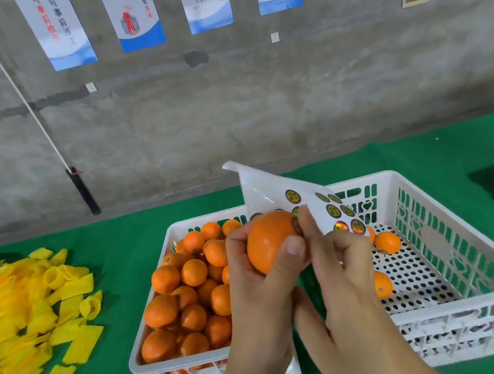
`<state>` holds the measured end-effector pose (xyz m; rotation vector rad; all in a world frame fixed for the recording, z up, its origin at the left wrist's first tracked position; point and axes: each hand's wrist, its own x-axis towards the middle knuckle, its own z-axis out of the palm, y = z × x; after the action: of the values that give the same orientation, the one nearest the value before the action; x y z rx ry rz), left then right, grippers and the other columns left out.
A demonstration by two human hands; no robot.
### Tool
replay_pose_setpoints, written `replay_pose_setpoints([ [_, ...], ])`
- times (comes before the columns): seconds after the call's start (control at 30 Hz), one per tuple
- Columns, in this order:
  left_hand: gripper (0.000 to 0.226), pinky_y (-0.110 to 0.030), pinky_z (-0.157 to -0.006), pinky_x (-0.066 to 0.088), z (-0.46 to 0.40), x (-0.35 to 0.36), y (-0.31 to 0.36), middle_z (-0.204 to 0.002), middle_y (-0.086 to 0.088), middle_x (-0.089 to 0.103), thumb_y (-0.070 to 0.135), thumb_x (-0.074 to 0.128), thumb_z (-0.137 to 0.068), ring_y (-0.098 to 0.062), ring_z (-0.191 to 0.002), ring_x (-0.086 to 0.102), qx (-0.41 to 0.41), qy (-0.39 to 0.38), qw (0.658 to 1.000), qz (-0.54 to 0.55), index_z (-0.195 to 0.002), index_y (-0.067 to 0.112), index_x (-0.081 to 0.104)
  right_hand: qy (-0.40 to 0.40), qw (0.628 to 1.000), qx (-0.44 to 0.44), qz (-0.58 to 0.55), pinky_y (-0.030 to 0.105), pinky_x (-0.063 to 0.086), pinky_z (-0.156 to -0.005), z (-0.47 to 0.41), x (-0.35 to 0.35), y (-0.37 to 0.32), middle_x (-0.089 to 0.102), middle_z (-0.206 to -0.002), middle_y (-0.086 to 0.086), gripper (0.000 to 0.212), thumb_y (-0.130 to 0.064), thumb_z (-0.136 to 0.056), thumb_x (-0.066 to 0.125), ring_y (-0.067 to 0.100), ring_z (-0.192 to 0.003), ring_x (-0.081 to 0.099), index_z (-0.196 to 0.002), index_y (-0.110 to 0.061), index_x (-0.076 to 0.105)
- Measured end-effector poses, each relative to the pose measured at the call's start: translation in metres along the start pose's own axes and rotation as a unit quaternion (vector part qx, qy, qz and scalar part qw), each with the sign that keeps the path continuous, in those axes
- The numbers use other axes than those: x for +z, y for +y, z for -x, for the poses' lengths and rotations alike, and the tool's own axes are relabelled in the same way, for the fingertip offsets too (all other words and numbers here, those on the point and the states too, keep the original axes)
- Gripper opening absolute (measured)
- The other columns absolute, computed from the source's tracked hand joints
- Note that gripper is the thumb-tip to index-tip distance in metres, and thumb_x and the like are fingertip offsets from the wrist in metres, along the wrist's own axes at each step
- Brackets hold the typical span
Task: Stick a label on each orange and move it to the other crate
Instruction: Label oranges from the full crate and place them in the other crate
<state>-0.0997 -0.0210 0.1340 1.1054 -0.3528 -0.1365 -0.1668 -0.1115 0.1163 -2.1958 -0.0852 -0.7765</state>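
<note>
- Over two white crates on a green tabletop [428, 158], a person's left hand [255, 285] holds an orange [268, 240], fingers and thumb curled round it in a firm grip.
- The right hand [338, 263] presses a label [296, 226] against the orange's right side with its fingertips while gripping a white label sheet [286, 195], which stands up behind the fruit.
- The left crate [147, 302] is heaped with oranges; the right crate [473, 235] holds only a few on its perforated floor.
- Yellow foam sleeves [24, 319] lie piled at the left; posters [134, 14] hang on the concrete wall behind.
</note>
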Motion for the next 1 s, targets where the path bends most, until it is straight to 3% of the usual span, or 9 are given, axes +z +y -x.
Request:
replay_pose_setpoints([
  [0.13,0.065,-0.055,-0.095,0.061,0.002,-0.004,-0.005,-0.122,-0.024,0.072,0.046,0.09,-0.07,-0.043,-0.111,0.073,-0.027,0.02,0.999,0.026,-0.125,0.024,0.062,-0.017,1.0,0.007,-0.008,0.028,0.058,-0.082,0.003,0.002,0.003,0.021,-0.132,-0.029,0.09,-0.048,-0.087,0.053,-0.001,-0.115,0.049,-0.157,-0.061,-0.003],
  [0.27,0.079,-0.042,-0.095,0.061,0.002,-0.006,-0.008,-0.128,-0.019,0.071,0.054,0.097,-0.066,-0.038,-0.118,0.071,-0.02,-0.019,1.0,0.002,-0.13,0.023,0.062,-0.006,0.999,0.006,-0.034,0.006,0.046,-0.087,-0.009,-0.004,0.011,0.021,-0.126,-0.03,0.098,-0.036,-0.086,0.065,-0.006,-0.117,0.046,-0.155,-0.065,0.002],
  [0.4,0.07,-0.039,-0.081,0.064,-0.006,-0.01,-0.011,-0.117,-0.016,0.075,0.051,0.097,-0.063,-0.036,-0.104,0.076,-0.01,0.013,1.0,0.005,-0.121,0.025,0.067,-0.03,0.998,0.041,-0.022,0.024,0.056,-0.08,0.005,0.008,0.004,0.019,-0.131,-0.033,0.099,-0.052,-0.079,0.052,-0.005,-0.113,0.051,-0.153,-0.066,-0.013],
  [0.5,0.067,-0.035,-0.079,0.063,-0.011,-0.01,-0.018,-0.114,-0.016,0.077,0.049,0.093,-0.065,-0.034,-0.103,0.077,-0.03,0.06,0.998,0.009,-0.121,0.024,0.066,-0.044,0.998,0.043,0.0,0.026,0.057,-0.081,0.012,0.012,0.011,0.021,-0.132,-0.03,0.097,-0.058,-0.076,0.042,-0.002,-0.117,0.048,-0.153,-0.063,-0.018],
  [0.6,0.073,-0.038,-0.08,0.064,-0.008,-0.009,-0.027,-0.114,-0.016,0.077,0.05,0.096,-0.064,-0.035,-0.104,0.077,-0.051,0.072,0.995,0.036,-0.124,0.023,0.064,-0.035,0.999,0.013,0.019,0.023,0.058,-0.077,0.005,0.008,0.022,0.022,-0.132,-0.026,0.096,-0.051,-0.081,0.056,-0.005,-0.118,0.044,-0.155,-0.065,-0.002],
  [0.67,0.085,-0.046,-0.089,0.063,-0.002,-0.007,-0.032,-0.116,-0.017,0.076,0.056,0.1,-0.057,-0.038,-0.108,0.076,-0.064,0.058,0.996,0.022,-0.125,0.021,0.062,-0.028,0.999,-0.006,0.017,0.025,0.059,-0.078,-0.001,0.005,0.035,0.022,-0.132,-0.025,0.101,-0.031,-0.085,0.077,-0.004,-0.117,0.047,-0.155,-0.066,0.013],
  [0.77,0.095,-0.056,-0.103,0.055,0.004,-0.004,-0.035,-0.123,-0.022,0.073,0.064,0.095,-0.061,-0.042,-0.117,0.07,-0.069,0.053,0.996,0.032,-0.13,0.01,0.058,0.001,0.999,-0.041,0.002,0.018,0.054,-0.087,-0.006,0.003,0.054,0.03,-0.134,-0.019,0.096,-0.014,-0.082,0.087,0.006,-0.113,0.054,-0.152,-0.057,0.037],
  [0.87,0.082,-0.063,-0.111,0.048,-0.001,-0.011,-0.034,-0.128,-0.03,0.068,0.064,0.075,-0.086,-0.044,-0.122,0.067,-0.066,0.113,0.989,0.074,-0.132,-0.001,0.06,0.005,0.994,-0.06,-0.088,0.008,0.043,-0.099,-0.006,0.007,0.062,0.037,-0.135,-0.018,0.085,-0.022,-0.079,0.084,0.004,-0.125,0.052,-0.152,-0.047,0.047],
  [1.0,0.034,-0.063,-0.105,0.053,-0.014,-0.034,-0.041,-0.111,-0.023,0.077,0.024,0.074,-0.092,-0.041,-0.108,0.074,-0.066,0.214,0.97,0.091,-0.113,0.002,0.06,-0.049,0.99,-0.005,-0.134,0.013,0.048,-0.095,-0.01,0.001,0.081,0.039,-0.131,-0.021,0.079,-0.051,-0.081,0.084,0.003,-0.122,0.051,-0.15,-0.053,0.045],
])
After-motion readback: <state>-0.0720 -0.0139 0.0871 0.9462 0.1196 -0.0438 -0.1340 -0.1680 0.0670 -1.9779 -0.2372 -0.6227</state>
